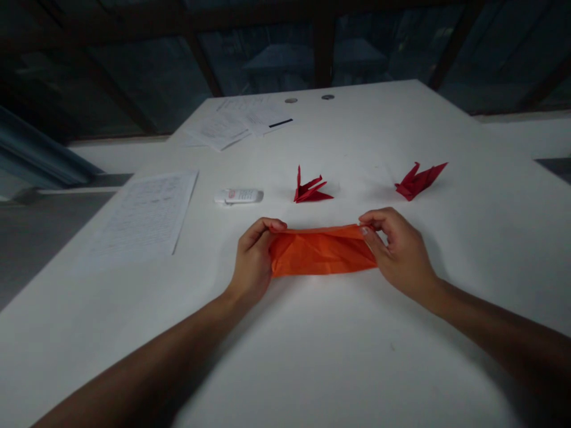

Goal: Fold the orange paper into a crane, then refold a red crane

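Note:
An orange sheet of paper, folded into a wide strip with creases across it, is stretched between my two hands above the white table. My left hand pinches its left end, thumb along the top edge. At the right end, my right hand grips the upper corner between thumb and fingers. Just beyond the paper stands a red origami crane. A second red origami crane sits farther right, past my right hand.
On the white table, a white air-conditioner-like remote or glue tube lies left of the cranes. A printed sheet is at the left, more papers farther back. Two round metallic discs sit near the far edge, before dark windows.

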The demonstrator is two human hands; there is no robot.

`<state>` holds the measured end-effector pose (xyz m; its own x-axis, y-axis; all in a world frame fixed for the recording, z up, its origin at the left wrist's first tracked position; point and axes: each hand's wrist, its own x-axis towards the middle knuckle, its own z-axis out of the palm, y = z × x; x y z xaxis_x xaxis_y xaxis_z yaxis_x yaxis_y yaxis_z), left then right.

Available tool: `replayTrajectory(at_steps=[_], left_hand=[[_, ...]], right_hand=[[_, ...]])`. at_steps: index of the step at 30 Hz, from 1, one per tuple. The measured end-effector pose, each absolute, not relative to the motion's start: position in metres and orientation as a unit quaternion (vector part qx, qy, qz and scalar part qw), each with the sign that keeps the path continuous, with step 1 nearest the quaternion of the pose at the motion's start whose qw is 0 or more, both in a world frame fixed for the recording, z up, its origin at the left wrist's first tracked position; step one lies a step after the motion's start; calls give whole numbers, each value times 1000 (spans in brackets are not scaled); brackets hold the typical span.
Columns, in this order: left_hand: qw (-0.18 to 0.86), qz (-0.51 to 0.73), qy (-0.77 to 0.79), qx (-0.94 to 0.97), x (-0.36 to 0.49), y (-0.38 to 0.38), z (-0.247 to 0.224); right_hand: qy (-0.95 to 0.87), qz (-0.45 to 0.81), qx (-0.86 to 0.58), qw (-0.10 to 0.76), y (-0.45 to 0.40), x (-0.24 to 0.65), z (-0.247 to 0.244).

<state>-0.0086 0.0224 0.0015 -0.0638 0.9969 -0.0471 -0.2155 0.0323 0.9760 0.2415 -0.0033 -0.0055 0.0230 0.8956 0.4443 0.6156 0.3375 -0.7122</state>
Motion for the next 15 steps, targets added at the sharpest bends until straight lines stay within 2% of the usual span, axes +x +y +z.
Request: replayTrajectory(at_steps=[7,15], left_hand=[[595,565,448,355,-8,25,0],[606,565,433,355,-7,27,3]], right_hand=[[-627,257,-517,523,17,254,-25],[-588,267,-493,582,22,260,-22]])
